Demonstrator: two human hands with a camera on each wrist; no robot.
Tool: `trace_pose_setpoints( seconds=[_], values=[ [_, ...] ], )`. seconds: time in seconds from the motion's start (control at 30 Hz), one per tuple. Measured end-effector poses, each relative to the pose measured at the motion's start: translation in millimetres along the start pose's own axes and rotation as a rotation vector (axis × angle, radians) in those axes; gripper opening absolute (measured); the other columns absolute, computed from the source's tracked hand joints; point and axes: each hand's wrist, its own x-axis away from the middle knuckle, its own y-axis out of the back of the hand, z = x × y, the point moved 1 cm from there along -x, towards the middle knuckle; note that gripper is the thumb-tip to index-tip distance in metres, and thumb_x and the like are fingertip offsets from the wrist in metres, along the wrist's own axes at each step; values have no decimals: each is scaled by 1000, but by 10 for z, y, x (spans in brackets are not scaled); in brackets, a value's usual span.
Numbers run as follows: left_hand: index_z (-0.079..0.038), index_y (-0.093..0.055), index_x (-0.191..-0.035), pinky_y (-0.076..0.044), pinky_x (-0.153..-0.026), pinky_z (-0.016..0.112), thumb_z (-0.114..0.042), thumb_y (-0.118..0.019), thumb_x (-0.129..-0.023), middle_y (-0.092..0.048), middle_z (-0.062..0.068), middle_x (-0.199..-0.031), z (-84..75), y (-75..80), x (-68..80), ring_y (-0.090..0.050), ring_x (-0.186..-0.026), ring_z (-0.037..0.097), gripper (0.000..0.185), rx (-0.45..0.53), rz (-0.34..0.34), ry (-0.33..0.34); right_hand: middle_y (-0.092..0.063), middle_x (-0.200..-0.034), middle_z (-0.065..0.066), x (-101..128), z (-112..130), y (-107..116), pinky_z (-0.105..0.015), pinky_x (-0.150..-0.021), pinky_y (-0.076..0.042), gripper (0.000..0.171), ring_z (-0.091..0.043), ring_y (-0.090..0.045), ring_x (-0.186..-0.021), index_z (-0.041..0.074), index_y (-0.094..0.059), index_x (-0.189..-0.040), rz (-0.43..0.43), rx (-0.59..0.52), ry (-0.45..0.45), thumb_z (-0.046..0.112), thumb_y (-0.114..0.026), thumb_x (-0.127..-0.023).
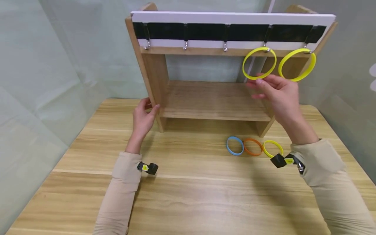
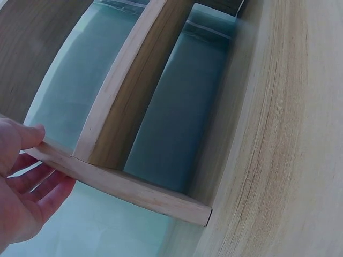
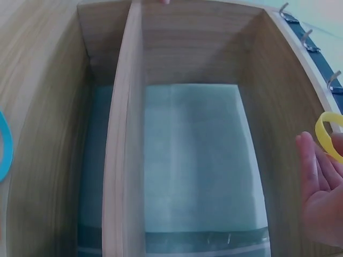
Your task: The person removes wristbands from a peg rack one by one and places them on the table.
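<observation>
A wooden shelf rack (image 1: 211, 101) stands on the table, with a row of metal hooks (image 1: 225, 47) under a black strip along its top. Two yellow rings hang from the right-hand hooks. My right hand (image 1: 276, 93) is raised, and its straight fingertips touch the lower edge of the nearer yellow ring (image 1: 244, 63); the thumb stays below it. The other yellow ring (image 1: 313, 65) hangs further right. The right wrist view shows the right hand (image 3: 321, 187) beside that ring (image 3: 326, 134). My left hand (image 1: 144, 116) grips the rack's left side panel (image 2: 134, 187), thumb in front.
A blue ring (image 1: 227, 145), an orange ring (image 1: 261, 147) and a small yellow ring (image 1: 272, 141) lie flat in a row on the wooden table (image 1: 188, 195), in front of the rack's right leg. Pale green curtain walls close in the table's left, right and back.
</observation>
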Motion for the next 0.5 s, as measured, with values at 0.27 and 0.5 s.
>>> trace_pose_setpoints(
  seconds=[0.27, 0.5],
  values=[
    [3, -51, -119, -50, -79, 37, -16, -61, -87, -56, 16, -114, -3, -6, -1, -55, -100, 25, 39, 4, -2, -4, -65, -94, -17, 7, 9, -61, -32, -64, -52, 30, -28, -63, -88, -12, -61, -102, -41, -125, 3, 5, -68, -78],
    [3, -51, -118, -50, -78, 37, -16, -61, -87, -56, 16, -113, -3, -10, 0, -55, -99, 24, 37, 7, -8, -8, -63, -93, -22, 14, 101, -123, -33, -63, -52, 27, -29, -64, -82, -13, -62, -98, -79, -253, 16, 1, -69, -76]
  ],
)
